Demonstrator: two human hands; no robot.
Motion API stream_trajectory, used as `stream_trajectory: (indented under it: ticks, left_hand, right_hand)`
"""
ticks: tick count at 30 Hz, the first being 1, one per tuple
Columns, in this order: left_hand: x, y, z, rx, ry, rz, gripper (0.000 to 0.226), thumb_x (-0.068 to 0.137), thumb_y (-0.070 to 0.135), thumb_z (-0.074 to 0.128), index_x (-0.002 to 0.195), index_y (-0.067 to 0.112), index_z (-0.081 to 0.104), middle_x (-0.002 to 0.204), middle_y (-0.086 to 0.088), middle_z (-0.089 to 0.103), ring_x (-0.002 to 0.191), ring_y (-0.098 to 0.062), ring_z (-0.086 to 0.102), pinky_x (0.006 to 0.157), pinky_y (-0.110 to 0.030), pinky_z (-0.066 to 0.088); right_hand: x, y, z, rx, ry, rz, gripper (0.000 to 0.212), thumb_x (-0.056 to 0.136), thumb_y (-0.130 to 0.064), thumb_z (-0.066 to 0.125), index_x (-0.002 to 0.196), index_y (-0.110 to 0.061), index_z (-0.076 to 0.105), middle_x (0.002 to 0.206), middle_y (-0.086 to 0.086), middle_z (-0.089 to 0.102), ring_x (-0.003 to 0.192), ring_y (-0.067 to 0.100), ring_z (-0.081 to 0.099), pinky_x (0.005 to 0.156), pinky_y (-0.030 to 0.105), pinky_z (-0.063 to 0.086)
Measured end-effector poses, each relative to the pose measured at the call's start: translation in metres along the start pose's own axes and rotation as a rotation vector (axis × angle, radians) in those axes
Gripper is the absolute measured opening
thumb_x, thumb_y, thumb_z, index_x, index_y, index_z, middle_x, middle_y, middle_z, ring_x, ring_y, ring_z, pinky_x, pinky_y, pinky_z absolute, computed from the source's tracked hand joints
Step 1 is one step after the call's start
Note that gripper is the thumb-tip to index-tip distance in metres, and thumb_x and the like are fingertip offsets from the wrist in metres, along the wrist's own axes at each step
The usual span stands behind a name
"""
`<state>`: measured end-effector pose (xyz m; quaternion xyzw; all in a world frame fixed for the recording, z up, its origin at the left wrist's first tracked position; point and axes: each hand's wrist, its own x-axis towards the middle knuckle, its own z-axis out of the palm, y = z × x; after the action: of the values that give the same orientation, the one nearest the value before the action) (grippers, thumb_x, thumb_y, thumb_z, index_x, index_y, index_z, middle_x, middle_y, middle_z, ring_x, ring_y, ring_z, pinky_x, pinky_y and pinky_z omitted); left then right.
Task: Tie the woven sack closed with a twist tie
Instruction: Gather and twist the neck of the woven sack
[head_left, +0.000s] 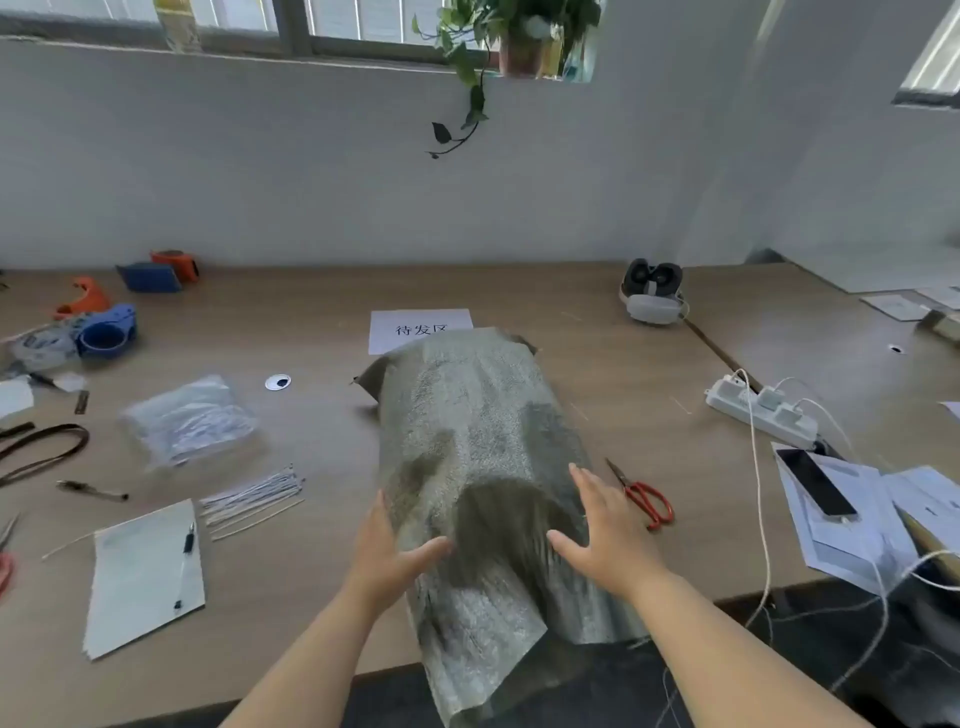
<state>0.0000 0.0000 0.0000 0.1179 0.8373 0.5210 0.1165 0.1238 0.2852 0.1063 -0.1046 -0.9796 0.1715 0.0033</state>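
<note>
A grey-green woven sack (467, 431) lies lengthwise on the wooden table (597, 374), bulging in the middle, its loose mouth end hanging over the near edge. My left hand (389, 556) rests against the sack's left side with fingers spread. On the sack's right side my right hand (608, 525) is held flat, fingers apart. Neither hand grips anything. A bundle of white twist ties (252, 496) lies on the table to the left of the sack, apart from both hands.
Red-handled scissors (647, 496) lie just right of my right hand. A clear plastic packet (187, 421), paper with a pen (145, 577) and tape dispensers (104, 332) sit at left. A power strip (761, 413), cables, a phone (815, 483) and a headset (652, 296) are at right.
</note>
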Motion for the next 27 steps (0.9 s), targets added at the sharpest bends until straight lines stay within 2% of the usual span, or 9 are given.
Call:
stream_trajectory:
  ticks: [6, 9, 12, 14, 17, 20, 23, 25, 27]
  left_hand:
    - [-0.011, 0.003, 0.013, -0.188, -0.052, -0.159, 0.113, 0.062, 0.066, 0.088, 0.155, 0.043, 0.026, 0.157, 0.012, 0.044, 0.144, -0.015, 0.044, 0.12, -0.051, 0.036]
    - [-0.02, 0.02, 0.024, -0.326, -0.048, -0.233, 0.108, 0.068, 0.052, 0.09, 0.155, 0.039, 0.028, 0.15, 0.011, 0.051, 0.136, -0.013, 0.051, 0.116, -0.045, 0.041]
    - [-0.028, 0.027, 0.032, -0.455, -0.085, -0.419, 0.116, 0.068, 0.044, 0.093, 0.157, 0.035, 0.019, 0.148, 0.006, 0.053, 0.129, -0.017, 0.059, 0.11, -0.041, 0.048]
    - [-0.033, 0.035, 0.04, -0.544, -0.116, -0.556, 0.112, 0.068, 0.043, 0.093, 0.153, 0.042, 0.02, 0.146, 0.001, 0.056, 0.121, -0.023, 0.066, 0.101, -0.044, 0.056]
    - [-0.039, 0.054, 0.058, -0.575, -0.109, -0.585, 0.078, 0.073, 0.028, 0.091, 0.138, 0.026, 0.048, 0.127, -0.005, 0.073, 0.108, -0.026, 0.074, 0.085, -0.039, 0.062]
    - [-0.04, 0.065, 0.076, -0.557, -0.075, -0.57, 0.07, 0.065, 0.02, 0.092, 0.128, 0.013, 0.063, 0.113, -0.011, 0.079, 0.104, -0.03, 0.076, 0.091, -0.044, 0.06]
    - [-0.034, 0.07, 0.083, -0.528, -0.048, -0.553, 0.059, 0.066, 0.012, 0.092, 0.121, 0.011, 0.069, 0.112, -0.011, 0.079, 0.105, -0.029, 0.075, 0.096, -0.047, 0.058]
    - [-0.03, 0.07, 0.085, -0.494, -0.013, -0.536, 0.055, 0.065, 0.01, 0.087, 0.117, 0.012, 0.07, 0.11, -0.01, 0.08, 0.105, -0.028, 0.075, 0.092, -0.044, 0.059]
    - [-0.027, 0.071, 0.082, -0.457, 0.091, -0.525, 0.051, 0.066, 0.012, 0.078, 0.115, 0.016, 0.068, 0.107, -0.008, 0.08, 0.105, -0.028, 0.075, 0.087, -0.04, 0.061]
  right_hand:
    - [0.015, 0.03, 0.023, 0.025, -0.139, 0.05, 0.114, 0.077, -0.077, 0.055, 0.159, -0.026, -0.007, 0.169, 0.0, 0.001, 0.154, 0.021, 0.007, 0.124, 0.041, 0.016]
    - [0.029, 0.046, 0.033, 0.098, -0.195, 0.086, 0.129, 0.067, -0.086, 0.054, 0.157, -0.026, -0.016, 0.169, 0.001, -0.007, 0.155, 0.026, 0.003, 0.124, 0.046, 0.015]
    - [0.04, 0.059, 0.042, 0.224, -0.267, 0.137, 0.141, 0.06, -0.087, 0.061, 0.156, -0.026, -0.021, 0.169, 0.003, -0.007, 0.155, 0.028, 0.003, 0.123, 0.047, 0.017]
    - [0.045, 0.066, 0.045, 0.396, -0.342, 0.175, 0.144, 0.059, -0.079, 0.072, 0.155, -0.029, -0.023, 0.169, 0.003, -0.003, 0.154, 0.026, 0.011, 0.121, 0.044, 0.022]
    - [0.05, 0.072, 0.047, 0.586, -0.467, 0.166, 0.143, 0.064, -0.063, 0.082, 0.154, -0.029, -0.024, 0.163, -0.003, 0.025, 0.148, 0.02, 0.031, 0.116, 0.032, 0.029]
    - [0.054, 0.071, 0.05, 0.675, -0.561, 0.112, 0.14, 0.066, -0.056, 0.084, 0.155, -0.029, -0.021, 0.154, -0.01, 0.04, 0.141, 0.014, 0.042, 0.112, 0.025, 0.034]
    - [0.058, 0.063, 0.058, 0.782, -0.562, 0.054, 0.127, 0.069, -0.04, 0.083, 0.158, -0.031, -0.008, 0.146, -0.013, 0.049, 0.135, 0.008, 0.047, 0.116, 0.032, 0.035]
    - [0.06, 0.057, 0.061, 0.839, -0.546, 0.037, 0.114, 0.072, -0.03, 0.079, 0.157, -0.034, 0.003, 0.141, -0.015, 0.054, 0.132, 0.007, 0.051, 0.117, 0.037, 0.037]
    - [0.062, 0.049, 0.06, 0.911, -0.535, 0.05, 0.101, 0.078, -0.017, 0.075, 0.154, -0.035, 0.012, 0.139, -0.018, 0.053, 0.132, 0.004, 0.051, 0.114, 0.029, 0.039]
